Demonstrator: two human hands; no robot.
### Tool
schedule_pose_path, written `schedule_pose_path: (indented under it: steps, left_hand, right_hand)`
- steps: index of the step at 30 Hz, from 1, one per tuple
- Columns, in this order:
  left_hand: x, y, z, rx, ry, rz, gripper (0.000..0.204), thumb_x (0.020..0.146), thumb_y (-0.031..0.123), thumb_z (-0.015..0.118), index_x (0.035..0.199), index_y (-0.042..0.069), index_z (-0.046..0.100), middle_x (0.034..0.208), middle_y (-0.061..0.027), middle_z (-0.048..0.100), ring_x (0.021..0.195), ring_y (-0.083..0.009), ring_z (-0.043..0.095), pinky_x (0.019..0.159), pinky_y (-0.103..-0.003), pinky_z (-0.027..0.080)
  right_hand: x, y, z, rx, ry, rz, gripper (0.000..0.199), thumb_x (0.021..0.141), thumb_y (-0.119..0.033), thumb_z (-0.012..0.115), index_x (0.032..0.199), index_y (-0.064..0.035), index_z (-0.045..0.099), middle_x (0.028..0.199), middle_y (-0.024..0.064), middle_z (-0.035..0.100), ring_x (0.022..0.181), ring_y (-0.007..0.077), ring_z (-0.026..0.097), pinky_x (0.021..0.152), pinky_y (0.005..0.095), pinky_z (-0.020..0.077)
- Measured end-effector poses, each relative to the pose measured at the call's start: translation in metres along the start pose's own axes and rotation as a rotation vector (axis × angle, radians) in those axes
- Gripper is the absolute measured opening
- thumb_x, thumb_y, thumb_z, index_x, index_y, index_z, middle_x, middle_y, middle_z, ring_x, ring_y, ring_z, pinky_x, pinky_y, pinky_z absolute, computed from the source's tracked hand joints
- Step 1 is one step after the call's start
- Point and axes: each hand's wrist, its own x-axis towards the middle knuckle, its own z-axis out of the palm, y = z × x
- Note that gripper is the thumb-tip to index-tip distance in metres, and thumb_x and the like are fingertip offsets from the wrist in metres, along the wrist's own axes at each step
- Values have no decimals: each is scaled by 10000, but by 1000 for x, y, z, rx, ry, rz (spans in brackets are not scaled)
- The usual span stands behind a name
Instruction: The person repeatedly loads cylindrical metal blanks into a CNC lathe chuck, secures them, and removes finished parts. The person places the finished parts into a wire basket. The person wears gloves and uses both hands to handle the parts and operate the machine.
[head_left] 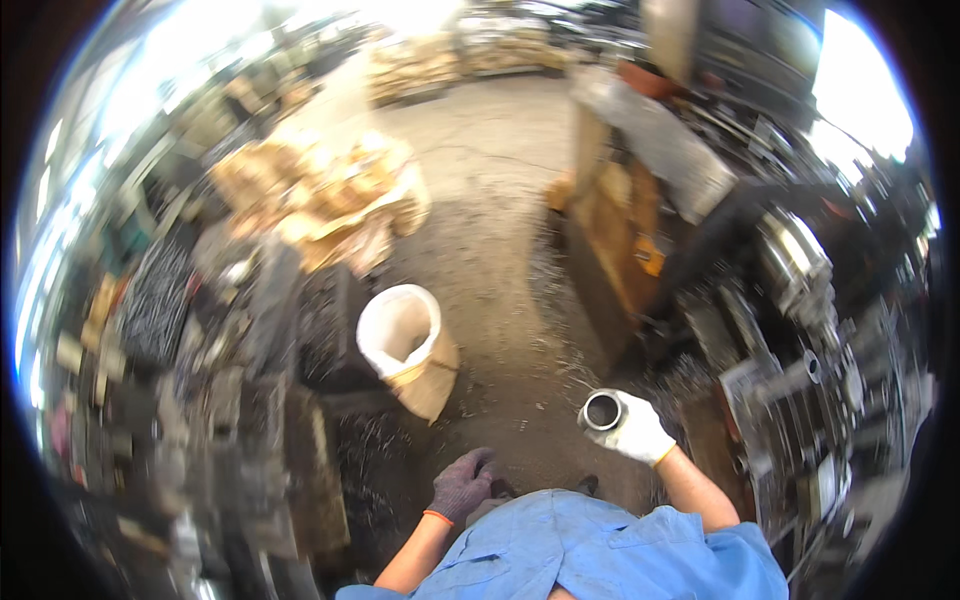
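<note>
My right hand point(642, 430), in a white glove with a yellow cuff, is closed around a short metal tube point(602, 411). The tube's round, dark opening faces up toward me. Low in front of my body is my left hand point(464, 486), in a dark grey-purple knit glove with an orange cuff. It holds nothing that I can see, and its loosely bent fingers are slightly blurred. Ahead of that hand stands a sack point(425, 380) with a white liner and a brown paper outside, its mouth open.
A lathe-like machine point(800, 270) with a shiny metal chuck is on my right, beside a wooden panel point(610, 240). Crumpled brown paper point(330, 195) lies ahead to the left. Dark blocks and benches point(240, 420) line the left. Metal shavings litter the floor point(490, 250). Stacked sacks point(412, 65) stand far back.
</note>
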Motion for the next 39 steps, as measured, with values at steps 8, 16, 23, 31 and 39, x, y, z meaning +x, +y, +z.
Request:
schedule_pose_path:
  steps: [8,16,23,31,39]
  left_hand:
    - [-133,-154,-66,-338,632,-574,417,978,412,702,1320,175,724,1221,-136,772,1167,-304,724,1017,-405,544]
    - [-300,-265,58,-1229,1886,-718,410,1045,356,656,1254,6,697,1023,-123,792,985,-279,738,929,-392,567]
    - [-397,-242,90,-152,2296,-1532,522,1106,300,530,1521,-17,547,1499,-232,613,1328,-364,620,1137,-447,487]
    - [-410,-239,64,-260,2484,-1592,459,1094,105,505,1546,27,519,1448,-190,630,1203,-288,679,1014,-399,556]
    - [-364,-247,1,-494,2470,-1728,227,977,274,714,1034,96,585,954,-89,601,817,-242,594,673,-404,467]
  right_hand:
    - [96,-166,171,-69,-623,-457,483,843,-376,856,1218,-105,719,1138,135,761,1050,301,731,931,411,583]
    - [133,-330,308,115,-1111,-807,338,860,-330,843,1060,-93,707,977,115,753,896,278,724,826,405,578]
    - [192,-440,440,92,-1127,-969,531,764,-306,889,1200,-73,697,1078,133,784,975,254,754,906,386,586]
    - [238,-497,480,-364,-1346,-1149,671,844,-486,784,1373,-94,652,1238,214,742,1124,399,727,988,470,571]
    - [293,-658,510,347,-1178,-1698,168,810,-133,823,946,-35,809,989,108,817,863,220,796,793,370,659]
